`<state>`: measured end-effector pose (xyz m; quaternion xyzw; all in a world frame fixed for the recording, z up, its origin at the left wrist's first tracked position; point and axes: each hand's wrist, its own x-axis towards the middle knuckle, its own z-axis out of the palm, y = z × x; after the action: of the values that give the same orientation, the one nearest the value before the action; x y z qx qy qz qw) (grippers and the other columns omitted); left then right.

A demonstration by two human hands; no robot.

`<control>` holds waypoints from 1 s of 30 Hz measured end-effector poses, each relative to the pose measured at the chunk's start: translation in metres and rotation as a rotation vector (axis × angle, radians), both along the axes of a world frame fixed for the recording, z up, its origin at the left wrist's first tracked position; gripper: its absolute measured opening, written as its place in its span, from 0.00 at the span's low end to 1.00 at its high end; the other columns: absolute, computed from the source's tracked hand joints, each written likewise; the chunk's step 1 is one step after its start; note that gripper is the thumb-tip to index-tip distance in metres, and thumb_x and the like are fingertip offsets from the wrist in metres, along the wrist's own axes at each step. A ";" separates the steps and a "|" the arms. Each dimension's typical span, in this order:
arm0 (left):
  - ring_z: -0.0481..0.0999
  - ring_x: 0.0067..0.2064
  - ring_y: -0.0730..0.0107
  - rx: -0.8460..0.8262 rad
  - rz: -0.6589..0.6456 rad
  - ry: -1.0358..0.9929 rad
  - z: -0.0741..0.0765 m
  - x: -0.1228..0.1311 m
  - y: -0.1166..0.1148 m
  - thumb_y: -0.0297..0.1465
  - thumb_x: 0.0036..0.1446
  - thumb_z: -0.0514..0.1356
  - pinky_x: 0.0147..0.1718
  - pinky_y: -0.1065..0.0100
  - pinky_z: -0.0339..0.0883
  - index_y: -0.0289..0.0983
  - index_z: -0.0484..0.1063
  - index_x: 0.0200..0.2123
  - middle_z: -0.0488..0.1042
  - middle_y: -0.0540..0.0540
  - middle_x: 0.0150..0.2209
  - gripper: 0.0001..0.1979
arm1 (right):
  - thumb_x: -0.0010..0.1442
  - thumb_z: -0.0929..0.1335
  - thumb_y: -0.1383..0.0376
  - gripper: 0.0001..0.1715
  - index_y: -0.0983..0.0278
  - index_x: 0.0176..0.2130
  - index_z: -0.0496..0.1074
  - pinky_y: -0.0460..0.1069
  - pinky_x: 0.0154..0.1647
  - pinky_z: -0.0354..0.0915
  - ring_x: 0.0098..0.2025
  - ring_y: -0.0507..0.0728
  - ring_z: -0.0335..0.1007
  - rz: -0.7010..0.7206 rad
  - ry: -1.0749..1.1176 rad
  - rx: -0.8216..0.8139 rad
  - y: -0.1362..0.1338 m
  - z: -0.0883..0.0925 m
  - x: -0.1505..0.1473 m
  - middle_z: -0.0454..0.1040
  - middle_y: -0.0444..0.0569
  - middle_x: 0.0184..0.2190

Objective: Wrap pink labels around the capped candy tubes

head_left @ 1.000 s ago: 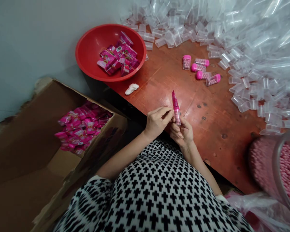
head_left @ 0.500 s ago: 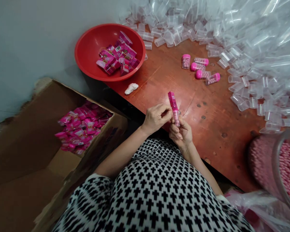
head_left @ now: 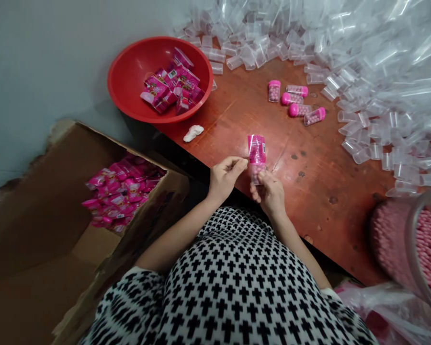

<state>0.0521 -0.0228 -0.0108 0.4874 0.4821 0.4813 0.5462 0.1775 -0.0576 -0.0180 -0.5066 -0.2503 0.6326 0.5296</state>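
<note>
My right hand [head_left: 271, 191] grips a small clear jar of pink beads [head_left: 255, 178] by its lower part, thumb at the front. A shiny magenta printed sleeve [head_left: 257, 147] covers the jar's top and stands up above it, its flat printed side facing me. Just left of the sleeve is my left hand [head_left: 225, 177], closed in a pinch. Its fingertips are at the sleeve's edge; I cannot tell whether they touch it or hold anything. Farther back on the table lie several pink-capped jars of beads [head_left: 300, 110], one of them upright.
A red bowl [head_left: 120, 98] of magenta packs stands back left, with a white crumpled scrap [head_left: 193, 133] before it. Clear empty tubes [head_left: 362, 129] are heaped behind and right. A cardboard box [head_left: 32, 201] of wrapped jars is left; a bead tub [head_left: 391, 235] is right.
The jar has turned so the sleeve's broad side faces me instead of its narrow edge. My left fingers have drawn slightly left, off the jar's front.
</note>
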 end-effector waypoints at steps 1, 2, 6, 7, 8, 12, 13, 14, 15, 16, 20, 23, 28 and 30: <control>0.73 0.29 0.72 -0.102 -0.046 -0.119 -0.001 0.001 0.004 0.47 0.54 0.62 0.32 0.70 0.68 0.36 0.75 0.29 0.75 0.48 0.28 0.18 | 0.53 0.70 0.52 0.17 0.63 0.32 0.68 0.40 0.09 0.54 0.12 0.47 0.61 0.021 -0.028 -0.004 -0.001 0.000 -0.001 0.70 0.38 0.16; 0.72 0.28 0.73 -0.191 -0.100 -0.230 -0.002 0.002 0.007 0.49 0.52 0.63 0.29 0.71 0.67 0.35 0.75 0.28 0.75 0.47 0.27 0.21 | 0.53 0.71 0.51 0.18 0.63 0.32 0.68 0.40 0.11 0.58 0.14 0.47 0.64 0.043 -0.055 -0.005 -0.002 0.000 -0.002 0.71 0.39 0.18; 0.68 0.22 0.79 -0.364 -0.135 -0.450 -0.002 0.010 0.011 0.47 0.46 0.68 0.21 0.75 0.63 0.32 0.73 0.24 0.71 0.49 0.22 0.22 | 0.55 0.70 0.51 0.19 0.64 0.34 0.70 0.40 0.15 0.64 0.17 0.47 0.68 0.098 -0.146 0.035 -0.004 -0.003 -0.003 0.74 0.41 0.23; 0.67 0.21 0.79 -0.380 -0.128 -0.465 -0.001 0.012 0.010 0.46 0.44 0.69 0.20 0.75 0.62 0.32 0.73 0.24 0.70 0.49 0.22 0.21 | 0.56 0.70 0.51 0.18 0.64 0.34 0.70 0.40 0.15 0.64 0.17 0.47 0.68 0.104 -0.171 0.050 -0.004 -0.003 -0.002 0.74 0.41 0.23; 0.67 0.20 0.80 -0.396 -0.127 -0.472 -0.001 0.013 0.009 0.45 0.43 0.70 0.19 0.75 0.61 0.31 0.73 0.24 0.70 0.49 0.21 0.21 | 0.57 0.69 0.51 0.18 0.64 0.34 0.70 0.40 0.15 0.64 0.17 0.47 0.67 0.103 -0.203 0.069 -0.005 -0.004 -0.001 0.74 0.41 0.23; 0.66 0.19 0.79 -0.433 -0.136 -0.474 0.000 0.015 0.006 0.44 0.41 0.71 0.17 0.75 0.60 0.31 0.71 0.24 0.69 0.50 0.19 0.21 | 0.61 0.67 0.52 0.17 0.63 0.33 0.70 0.40 0.16 0.63 0.17 0.46 0.65 0.092 -0.375 0.141 -0.008 -0.003 0.002 0.72 0.40 0.21; 0.65 0.18 0.79 -0.431 -0.134 -0.469 0.000 0.016 0.005 0.44 0.42 0.71 0.16 0.74 0.60 0.32 0.71 0.23 0.68 0.51 0.19 0.21 | 0.61 0.66 0.52 0.17 0.63 0.33 0.70 0.40 0.17 0.63 0.17 0.46 0.65 0.088 -0.407 0.146 -0.008 -0.002 0.002 0.71 0.39 0.20; 0.65 0.18 0.79 -0.427 -0.127 -0.462 0.000 0.016 0.003 0.44 0.43 0.71 0.15 0.74 0.59 0.32 0.71 0.23 0.68 0.51 0.18 0.21 | 0.61 0.66 0.52 0.17 0.63 0.33 0.70 0.40 0.17 0.63 0.17 0.46 0.65 0.083 -0.422 0.143 -0.009 -0.002 0.002 0.70 0.39 0.20; 0.65 0.17 0.79 -0.422 -0.113 -0.454 0.000 0.017 0.002 0.44 0.43 0.70 0.15 0.74 0.59 0.32 0.71 0.24 0.68 0.51 0.18 0.21 | 0.61 0.67 0.52 0.17 0.63 0.33 0.70 0.40 0.17 0.63 0.17 0.46 0.65 0.077 -0.413 0.132 -0.009 -0.001 0.002 0.70 0.39 0.20; 0.65 0.17 0.79 -0.417 -0.094 -0.449 0.001 0.017 0.000 0.43 0.43 0.71 0.15 0.75 0.58 0.32 0.70 0.24 0.68 0.51 0.18 0.20 | 0.60 0.67 0.51 0.17 0.63 0.33 0.70 0.40 0.16 0.62 0.17 0.46 0.65 0.073 -0.377 0.114 -0.009 -0.001 0.001 0.71 0.39 0.21; 0.65 0.17 0.80 -0.451 -0.061 -0.509 0.004 0.017 -0.004 0.42 0.41 0.72 0.14 0.75 0.59 0.32 0.70 0.24 0.68 0.52 0.19 0.21 | 0.56 0.69 0.49 0.20 0.63 0.31 0.68 0.41 0.11 0.56 0.14 0.46 0.61 0.094 -0.104 0.020 -0.008 -0.003 -0.002 0.71 0.40 0.20; 0.65 0.17 0.78 -0.503 -0.090 -0.571 0.004 0.014 -0.002 0.45 0.43 0.70 0.13 0.74 0.58 0.31 0.71 0.25 0.69 0.51 0.19 0.22 | 0.55 0.69 0.48 0.20 0.63 0.30 0.68 0.41 0.11 0.55 0.14 0.46 0.60 0.131 -0.060 0.006 -0.007 -0.004 -0.003 0.71 0.40 0.19; 0.71 0.22 0.76 -0.493 -0.079 -0.542 0.001 0.012 0.001 0.38 0.37 0.74 0.20 0.73 0.65 0.30 0.73 0.25 0.74 0.47 0.23 0.19 | 0.59 0.66 0.49 0.19 0.62 0.31 0.69 0.43 0.16 0.59 0.17 0.47 0.62 0.134 -0.497 0.113 -0.010 0.001 -0.001 0.71 0.41 0.20; 0.72 0.23 0.75 -0.479 -0.066 -0.524 0.002 0.014 -0.001 0.38 0.37 0.74 0.23 0.72 0.66 0.30 0.74 0.25 0.75 0.47 0.23 0.18 | 0.59 0.67 0.51 0.17 0.61 0.32 0.70 0.44 0.19 0.61 0.18 0.48 0.63 0.072 -0.693 0.162 -0.012 0.003 0.000 0.70 0.41 0.19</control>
<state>0.0657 -0.0234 -0.0093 0.2209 0.4089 0.4453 0.7653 0.1779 -0.0695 -0.0153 -0.6383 -0.4820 0.4198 0.4290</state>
